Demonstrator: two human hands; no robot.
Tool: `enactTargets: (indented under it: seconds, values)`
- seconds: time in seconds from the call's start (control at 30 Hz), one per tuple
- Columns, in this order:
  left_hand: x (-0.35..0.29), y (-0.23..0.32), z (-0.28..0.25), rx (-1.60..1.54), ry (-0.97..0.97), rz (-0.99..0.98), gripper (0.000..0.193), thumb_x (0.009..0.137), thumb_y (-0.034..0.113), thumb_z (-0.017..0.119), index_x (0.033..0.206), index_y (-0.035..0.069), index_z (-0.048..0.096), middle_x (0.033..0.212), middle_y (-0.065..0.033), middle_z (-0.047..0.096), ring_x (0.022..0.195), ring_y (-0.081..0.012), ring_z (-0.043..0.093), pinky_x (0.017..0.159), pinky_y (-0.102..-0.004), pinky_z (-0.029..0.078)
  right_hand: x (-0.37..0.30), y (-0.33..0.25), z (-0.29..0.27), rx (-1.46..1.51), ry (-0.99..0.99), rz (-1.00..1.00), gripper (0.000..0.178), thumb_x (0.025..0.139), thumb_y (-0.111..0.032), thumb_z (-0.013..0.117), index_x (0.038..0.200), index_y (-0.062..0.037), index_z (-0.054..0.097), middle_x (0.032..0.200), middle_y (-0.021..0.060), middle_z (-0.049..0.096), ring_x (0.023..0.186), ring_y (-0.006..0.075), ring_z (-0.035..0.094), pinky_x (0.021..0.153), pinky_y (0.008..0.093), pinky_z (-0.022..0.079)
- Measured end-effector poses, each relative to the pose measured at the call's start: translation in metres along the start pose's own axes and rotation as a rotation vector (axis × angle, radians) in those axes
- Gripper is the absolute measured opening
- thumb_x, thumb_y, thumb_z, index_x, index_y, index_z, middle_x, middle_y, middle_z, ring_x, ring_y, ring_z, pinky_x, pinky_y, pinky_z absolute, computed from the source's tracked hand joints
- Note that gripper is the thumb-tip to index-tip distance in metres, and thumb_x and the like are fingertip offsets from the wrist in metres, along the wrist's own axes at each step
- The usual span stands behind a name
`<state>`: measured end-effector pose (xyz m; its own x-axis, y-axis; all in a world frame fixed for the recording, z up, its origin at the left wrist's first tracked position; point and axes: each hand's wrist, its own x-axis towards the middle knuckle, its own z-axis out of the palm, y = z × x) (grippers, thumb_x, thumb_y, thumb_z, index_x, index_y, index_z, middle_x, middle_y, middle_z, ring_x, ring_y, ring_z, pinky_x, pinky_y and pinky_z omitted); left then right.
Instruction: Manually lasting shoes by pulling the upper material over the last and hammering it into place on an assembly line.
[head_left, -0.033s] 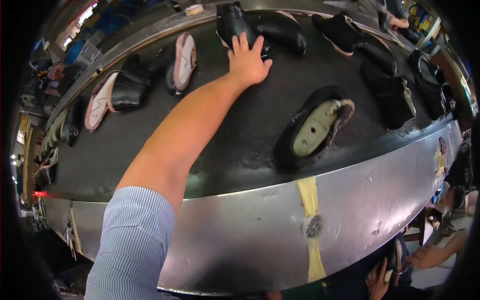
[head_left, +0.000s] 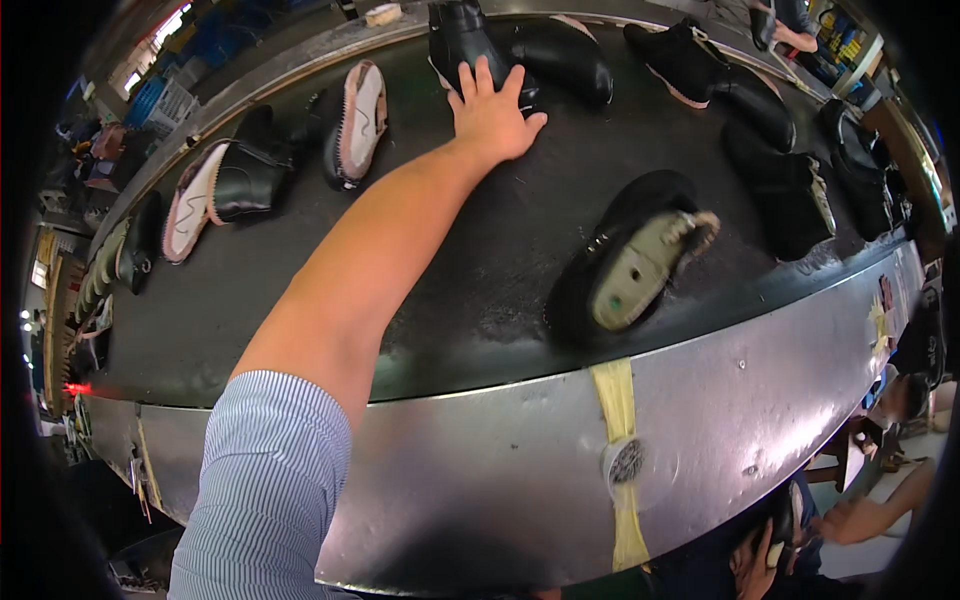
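Over the front of the black boot (head_left: 455,38), left hand (head_left: 490,122) reaches palm down, fingers spread wide, tips on or right above the leather; firm contact, cannot tell. Boot sits along the far side of the dark table (head_left: 490,270), its front partly covered by the hand. Right hand out of view, so its fingers cannot be told.

Right against the boot's right side, a second boot (head_left: 562,60) crowds the space. Left of the boot: a pale-soled shoe (head_left: 362,125) on its side, then another boot (head_left: 248,180) well apart. Well to its right: a dark shoe (head_left: 675,68). Nearer the person than the boot, off to the right, lies a tipped-over shoe (head_left: 628,275), pale inside showing. Nearer still, steel edging (head_left: 480,450) with yellow tape (head_left: 616,395); farthest right below the boot, a co-worker's hand (head_left: 860,520).
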<state>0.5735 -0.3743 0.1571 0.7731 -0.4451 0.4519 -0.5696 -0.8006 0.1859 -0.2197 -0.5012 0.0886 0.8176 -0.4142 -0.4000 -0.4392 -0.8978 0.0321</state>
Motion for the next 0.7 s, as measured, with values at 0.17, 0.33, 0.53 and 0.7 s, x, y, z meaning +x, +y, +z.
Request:
enactTargets:
  seconds: [0.17, 0.33, 0.53, 0.7]
  values:
    - [0.033, -0.031, 0.0, 0.257, 0.009, 0.161, 0.061, 0.089, 0.042, 0.065, 0.136, 0.008, 0.045, 0.148, -0.0245, 0.035, 0.127, -0.0477, 0.045, 0.096, -0.0504, 0.05, 0.027, -0.042, -0.059, -0.625, -0.069, -0.252, 0.05, 0.086, -0.034, 0.067, 0.131, -0.0133, 0.058, 0.129, 0.0157, 0.051, 0.116, 0.0359, 0.047, 0.101, 0.0443, 0.037]
    - [-0.009, -0.048, -0.069, -0.272, 0.195, 0.044, 0.054, 0.088, 0.04, 0.067, 0.124, 0.001, 0.056, 0.096, -0.0204, 0.07, 0.092, -0.0348, 0.068, 0.082, -0.0431, 0.052, 0.016, -0.189, 0.025, -0.008, -0.245, -0.213, 0.044, 0.085, -0.034, 0.069, 0.122, -0.0109, 0.062, 0.12, 0.0168, 0.056, 0.109, 0.0376, 0.051, 0.096, 0.0458, 0.041]
    - [-0.113, -0.099, -0.114, 0.044, 0.093, 0.114, 0.059, 0.086, 0.039, 0.07, 0.124, -0.003, 0.055, 0.133, -0.0288, 0.048, 0.118, -0.0462, 0.049, 0.097, -0.0508, 0.042, 0.029, -0.319, 0.147, 0.623, -0.353, -0.216, 0.039, 0.084, -0.033, 0.071, 0.113, -0.0085, 0.066, 0.111, 0.0179, 0.062, 0.102, 0.0393, 0.056, 0.092, 0.0474, 0.045]
    - [-0.078, -0.142, -0.12, -0.361, -0.337, -0.333, 0.087, 0.076, 0.064, 0.071, 0.13, -0.002, 0.058, 0.155, -0.0352, 0.01, 0.146, -0.0471, 0.006, 0.116, -0.0467, 0.023, 0.022, -0.341, 0.029, 0.925, 0.229, -0.22, 0.025, 0.083, -0.025, 0.072, 0.099, -0.0073, 0.067, 0.103, 0.016, 0.065, 0.096, 0.0379, 0.06, 0.085, 0.0463, 0.049]
